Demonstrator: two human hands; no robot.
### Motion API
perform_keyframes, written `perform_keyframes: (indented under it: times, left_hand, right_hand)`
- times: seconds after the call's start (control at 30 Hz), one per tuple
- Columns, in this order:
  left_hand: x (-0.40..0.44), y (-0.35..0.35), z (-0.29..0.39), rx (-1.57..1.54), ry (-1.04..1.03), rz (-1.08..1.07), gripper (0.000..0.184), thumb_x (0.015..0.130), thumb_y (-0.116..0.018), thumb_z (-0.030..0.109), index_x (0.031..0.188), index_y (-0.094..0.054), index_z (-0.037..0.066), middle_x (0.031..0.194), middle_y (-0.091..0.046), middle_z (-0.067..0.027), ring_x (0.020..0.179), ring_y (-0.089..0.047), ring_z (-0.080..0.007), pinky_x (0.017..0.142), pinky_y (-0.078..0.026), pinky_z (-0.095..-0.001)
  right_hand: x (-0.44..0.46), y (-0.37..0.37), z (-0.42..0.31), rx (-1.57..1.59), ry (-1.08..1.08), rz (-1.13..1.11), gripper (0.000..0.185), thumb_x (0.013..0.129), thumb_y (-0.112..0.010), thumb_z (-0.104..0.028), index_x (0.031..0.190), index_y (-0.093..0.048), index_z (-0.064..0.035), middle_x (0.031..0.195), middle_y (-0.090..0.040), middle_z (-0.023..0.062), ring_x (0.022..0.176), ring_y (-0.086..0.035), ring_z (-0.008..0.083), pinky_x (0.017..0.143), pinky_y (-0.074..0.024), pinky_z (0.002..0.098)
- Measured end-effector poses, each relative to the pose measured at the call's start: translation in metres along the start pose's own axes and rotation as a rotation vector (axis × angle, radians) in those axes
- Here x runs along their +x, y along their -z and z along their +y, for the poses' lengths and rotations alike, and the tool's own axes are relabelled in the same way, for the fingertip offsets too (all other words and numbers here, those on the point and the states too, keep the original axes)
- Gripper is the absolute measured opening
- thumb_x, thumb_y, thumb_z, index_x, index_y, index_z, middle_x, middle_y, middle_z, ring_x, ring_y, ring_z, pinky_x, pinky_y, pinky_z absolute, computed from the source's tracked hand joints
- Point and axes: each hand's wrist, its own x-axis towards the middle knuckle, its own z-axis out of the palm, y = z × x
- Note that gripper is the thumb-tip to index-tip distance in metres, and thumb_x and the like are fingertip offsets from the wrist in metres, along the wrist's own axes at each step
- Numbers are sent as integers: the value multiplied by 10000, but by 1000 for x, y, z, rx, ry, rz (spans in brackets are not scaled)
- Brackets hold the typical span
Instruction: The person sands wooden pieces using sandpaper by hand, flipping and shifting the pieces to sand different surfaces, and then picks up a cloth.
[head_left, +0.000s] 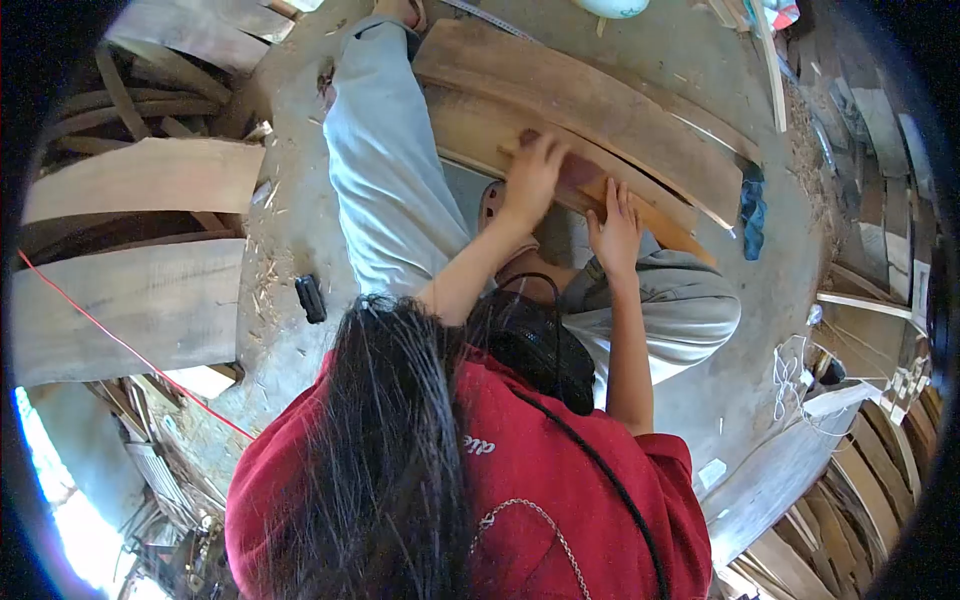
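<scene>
Several long wooden boards lie side by side on the floor before me, among them a wide brown plank (590, 95) and a lighter board (470, 122) nearer to me. My left hand (535, 185) is closed, its fingers curled over a dark reddish-brown piece (580, 170) that lies against the wood; its kind is unclear. To its right, my right hand (614, 238) rests with fingers stretched flat on a narrow orange-brown wooden strip (665, 232). The fingertips of the left hand are partly hidden by the hand itself.
A small black object (311, 299) lies on the floor at left. Stacked planks (150, 180) and a red cord (130, 345) stand beyond it. A dark blue cloth (752, 220) lies past the boards' right end, with a white cable (788, 380) farther right.
</scene>
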Motion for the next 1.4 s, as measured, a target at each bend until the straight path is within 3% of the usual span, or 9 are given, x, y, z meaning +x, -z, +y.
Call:
perform_keyframes:
  times: [0.03, 0.13, 0.37, 0.7, 0.9, 1.0, 1.17, 1.3, 1.4]
  left_hand:
    - [-7, -4, 0, -63, -52, -83, 584, 781, -575, 52, 1339, -421, 130, 1369, -372, -220, 1239, -389, -431, 1036, -332, -492]
    - [-23, -18, 10, 75, -221, 45, 644, 746, -567, 27, 1359, -424, 162, 1405, -359, -182, 1282, -346, -430, 1066, -280, -522]
    - [-33, -17, 22, 172, -367, -111, 680, 769, -619, 188, 1402, -372, 202, 1471, -322, -80, 1344, -285, -378, 1085, -256, -511]
    - [-19, 23, -17, 413, 36, 227, 518, 895, -501, 341, 1370, -431, 145, 1461, -345, -81, 1352, -285, -327, 1095, -194, -538]
    - [-32, -25, 17, 188, -345, -38, 572, 882, -523, 376, 1395, -390, 161, 1467, -335, -82, 1355, -290, -300, 1090, -213, -517]
    - [-29, -25, 9, 275, -367, 3, 576, 847, -564, 384, 1374, -422, 199, 1443, -369, -87, 1327, -336, -286, 1089, -230, -489]
    - [-14, 10, -26, 426, -136, 134, 522, 885, -530, 358, 1375, -433, 206, 1477, -319, -81, 1338, -329, -287, 1061, -271, -535]
    - [-18, 5, -21, 405, -92, 107, 511, 893, -520, 350, 1375, -434, 208, 1472, -332, -82, 1344, -321, -290, 1062, -261, -550]
    - [-25, -14, 8, 327, -212, 40, 504, 892, -519, 351, 1370, -442, 211, 1452, -367, -82, 1347, -321, -287, 1065, -258, -547]
  right_hand:
    - [1, -2, 1, 2, -11, 0, 647, 849, -580, -290, 1417, -329, -107, 1473, -318, 129, 1350, -314, 304, 1077, -243, 512]
    - [4, -7, 2, 11, -10, -1, 652, 831, -584, -266, 1411, -341, -96, 1476, -317, 122, 1354, -312, 287, 1083, -230, 515]
    - [1, -14, 9, -9, -6, 52, 629, 809, -513, -153, 1404, -338, -48, 1466, -335, 124, 1343, -335, 278, 1089, -245, 489]
    - [2, -13, 11, 85, -11, 74, 633, 807, -500, -120, 1414, -331, -65, 1447, -364, 134, 1340, -340, 279, 1096, -244, 461]
    - [1, -13, 12, 183, -51, 33, 631, 836, -478, -116, 1428, -275, -36, 1466, -321, 148, 1350, -317, 292, 1100, -234, 459]
    - [0, -20, 15, 275, 27, 142, 647, 863, -461, -121, 1445, -198, -16, 1471, -285, 188, 1355, -295, 318, 1109, -212, 463]
    - [24, -7, 6, 413, 198, 39, 713, 888, -458, -132, 1464, -54, -22, 1470, -250, 237, 1364, -251, 362, 1124, -155, 470]
    - [33, -7, -15, 483, 201, 13, 664, 900, -450, -131, 1461, -114, -22, 1464, -265, 234, 1347, -281, 373, 1122, -167, 464]
    - [35, -10, -3, 639, 170, 14, 636, 904, -442, -118, 1462, -146, -48, 1439, -324, 218, 1321, -329, 373, 1109, -222, 435]
